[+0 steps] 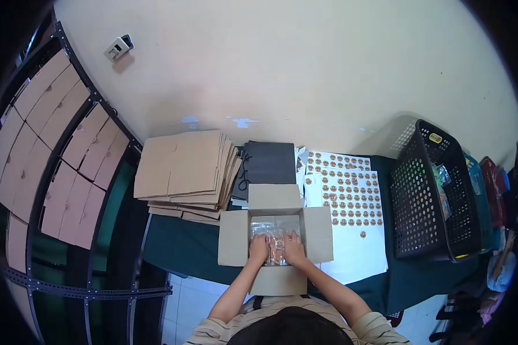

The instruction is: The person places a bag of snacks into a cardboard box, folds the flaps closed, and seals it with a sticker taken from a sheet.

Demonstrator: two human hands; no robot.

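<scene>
An open cardboard box (319, 236) stands at the table's front edge with its flaps folded outward. Inside it lie clear plastic packets, and one clear plastic packet (277, 246) with brownish-orange contents sits between my hands. My left hand (259, 248) is closed on the packet's left side, its fingers curled. On the opposite side my right hand (294, 248) grips the same packet, fingers bent over its edge. The contents are too small to make out, and the box's lower inside is partly hidden by my hands.
Flattened cardboard boxes (178, 167) are stacked to the left, beside black folders or bags (267, 167). Sheets of round stickers (351, 198) lie to the right. A black perforated basket (420, 213) stands beyond them. A metal rack (92, 103) holds boxes at far left.
</scene>
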